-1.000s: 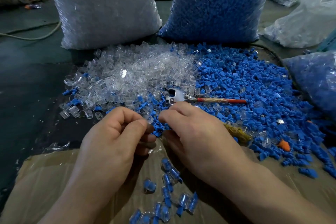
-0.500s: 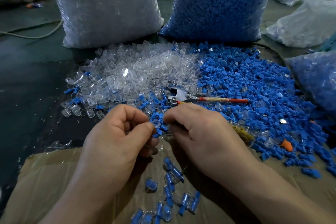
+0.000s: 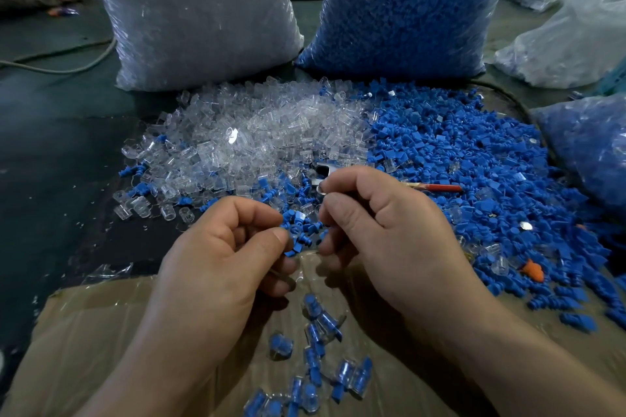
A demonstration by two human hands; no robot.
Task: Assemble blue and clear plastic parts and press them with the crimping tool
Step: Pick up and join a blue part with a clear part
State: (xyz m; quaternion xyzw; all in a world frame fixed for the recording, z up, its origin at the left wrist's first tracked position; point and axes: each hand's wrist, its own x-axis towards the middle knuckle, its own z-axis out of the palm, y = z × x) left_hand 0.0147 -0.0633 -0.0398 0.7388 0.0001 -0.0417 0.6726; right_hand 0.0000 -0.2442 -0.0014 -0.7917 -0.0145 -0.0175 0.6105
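Note:
My left hand (image 3: pixel 227 257) is curled above the cardboard. Its thumb tip touches loose blue parts (image 3: pixel 294 234), and a clear part (image 3: pixel 284 277) shows under its lower fingers. My right hand (image 3: pixel 386 230) lies over the crimping tool (image 3: pixel 321 168). Its forefinger and thumb curl round the tool just behind the metal head. The tool's red handle (image 3: pixel 438 187) sticks out to the right of that hand. Several assembled blue-and-clear pieces (image 3: pixel 318 325) lie on the cardboard below my hands.
A heap of clear parts (image 3: pixel 257 132) lies ahead on the left and a heap of blue parts (image 3: pixel 474 159) on the right. Behind them stand a full bag of clear parts (image 3: pixel 196 10) and one of blue parts (image 3: pixel 406 3). Cardboard (image 3: pixel 84 349) covers the near surface.
My right hand has moved up from the blue parts between my hands onto the tool's head. My left hand has stayed almost still. The tool has not shifted.

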